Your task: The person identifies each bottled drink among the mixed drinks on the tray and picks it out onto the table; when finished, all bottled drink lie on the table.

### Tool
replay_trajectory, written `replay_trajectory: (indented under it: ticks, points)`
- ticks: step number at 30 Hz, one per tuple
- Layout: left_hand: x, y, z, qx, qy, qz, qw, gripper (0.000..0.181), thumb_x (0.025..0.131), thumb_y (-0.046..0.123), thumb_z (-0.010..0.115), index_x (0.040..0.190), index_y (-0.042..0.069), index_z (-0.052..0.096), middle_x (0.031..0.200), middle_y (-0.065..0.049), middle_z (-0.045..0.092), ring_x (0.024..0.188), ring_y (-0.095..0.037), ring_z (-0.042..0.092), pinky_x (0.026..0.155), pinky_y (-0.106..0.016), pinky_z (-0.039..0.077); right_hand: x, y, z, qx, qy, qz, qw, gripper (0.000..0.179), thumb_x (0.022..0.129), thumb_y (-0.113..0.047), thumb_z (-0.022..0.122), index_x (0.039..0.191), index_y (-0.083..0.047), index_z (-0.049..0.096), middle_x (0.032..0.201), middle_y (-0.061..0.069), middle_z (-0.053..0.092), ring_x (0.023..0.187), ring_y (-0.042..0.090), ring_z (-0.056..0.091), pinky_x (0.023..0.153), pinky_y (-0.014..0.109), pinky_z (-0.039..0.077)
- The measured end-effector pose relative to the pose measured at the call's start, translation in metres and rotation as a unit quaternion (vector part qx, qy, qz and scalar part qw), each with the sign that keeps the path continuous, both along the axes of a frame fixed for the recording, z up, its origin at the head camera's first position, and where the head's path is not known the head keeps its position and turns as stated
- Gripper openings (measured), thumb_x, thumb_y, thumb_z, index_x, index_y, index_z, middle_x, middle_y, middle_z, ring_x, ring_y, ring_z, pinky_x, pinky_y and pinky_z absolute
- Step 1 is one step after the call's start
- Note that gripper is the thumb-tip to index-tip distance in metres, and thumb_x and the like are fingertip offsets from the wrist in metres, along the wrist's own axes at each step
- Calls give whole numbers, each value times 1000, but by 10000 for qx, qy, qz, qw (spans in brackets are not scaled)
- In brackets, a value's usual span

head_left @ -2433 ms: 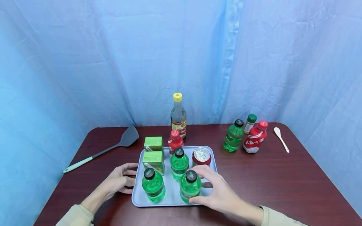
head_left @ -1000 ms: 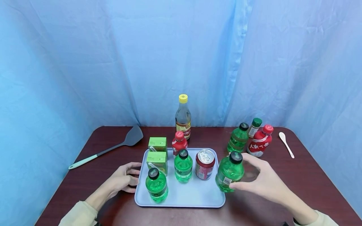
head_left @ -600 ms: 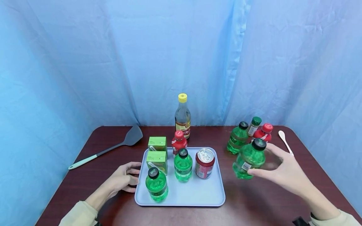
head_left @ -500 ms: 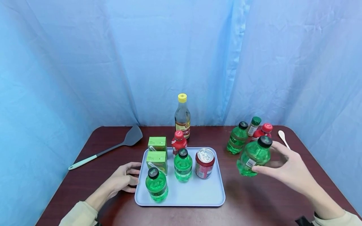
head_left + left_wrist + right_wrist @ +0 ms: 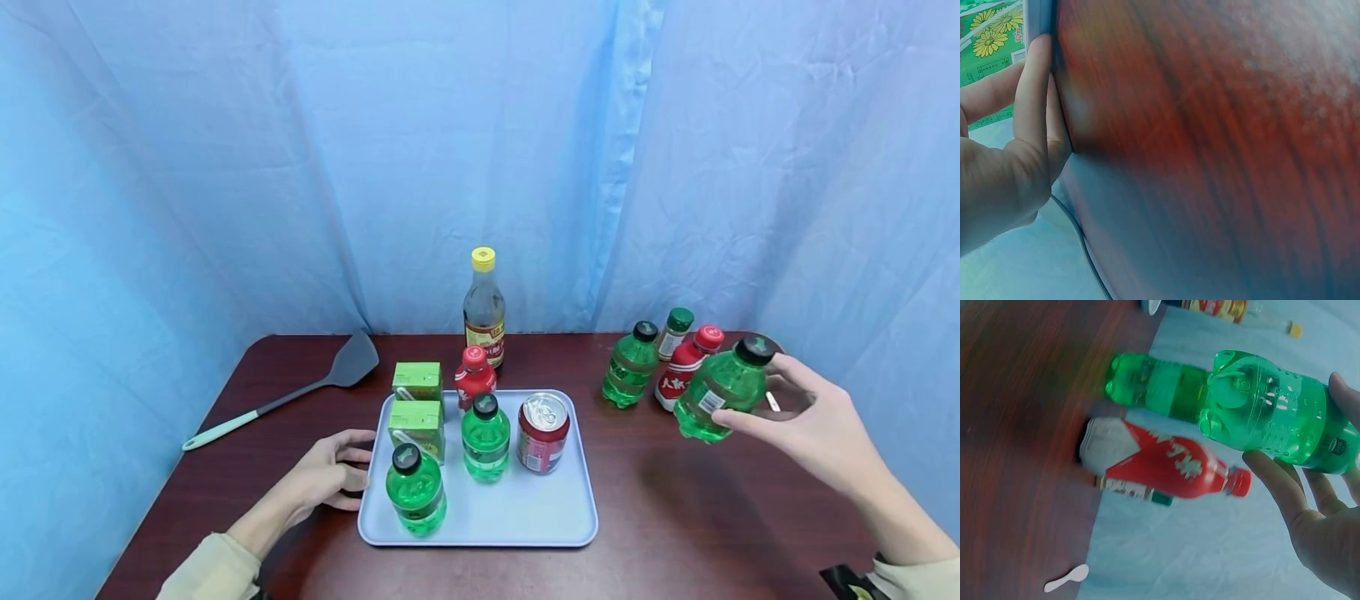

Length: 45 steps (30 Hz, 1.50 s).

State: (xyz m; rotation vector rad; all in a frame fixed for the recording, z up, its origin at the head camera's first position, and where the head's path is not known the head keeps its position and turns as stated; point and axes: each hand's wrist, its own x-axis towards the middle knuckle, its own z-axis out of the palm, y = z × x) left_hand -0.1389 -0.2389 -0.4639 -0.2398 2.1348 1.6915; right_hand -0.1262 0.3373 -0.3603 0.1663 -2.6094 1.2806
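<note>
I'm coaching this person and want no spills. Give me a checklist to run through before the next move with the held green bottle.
1. Right hand gripping the held green bottle: ok, thumb and fingers are around it.
2. Held green bottle off the table: ok.
3. Held green bottle upright: not ok, it tilts to the right.
4. Black cap tight: cannot tell; it is on.
5. Left hand at the tray: ok, touching its left edge.
</note>
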Motion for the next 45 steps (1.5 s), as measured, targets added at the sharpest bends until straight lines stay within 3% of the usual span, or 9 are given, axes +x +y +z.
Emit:
replay_trajectory:
  ticks: [9,28,38,45]
  points:
    - [-1,0,-2,-59,5,8,10000,71,81,-12,64,148,3,46,126,-22,57,90,-28,68,66,-51,59,-11,24,-13,539,-165,-651,9963,72,79,-34,89,143,-29,55,111,-5,64,85,-5,65,62,23,52]
    - [1,0,-1,-62,-49,38,10000,71,81,-13,64,148,3,45,126,-22,57,89,-28,68,67,-51,59,-44,71,-51,821,136,-810,9932,76,80,-34,88,148,-29,53,113,-4,62,97,4,52,67,17,41]
    - [0,1,-1,-74,-52,58,9999,71,81,-12,64,148,4,46,126,-22,57,92,-28,67,66,-52,59,-58,83,-68,834,242,-801,9930,76,80,-32,88,147,-22,53,108,-19,60,90,-2,55,68,14,42]
    - [-1,1,1,-69,-8,32,10000,71,81,-12,64,148,4,46,125,-22,57,92,-28,67,66,-51,59,-61,91,-75,843,61,-832,9929,80,83,-34,85,152,-20,47,110,-20,57,89,-5,52,64,16,44]
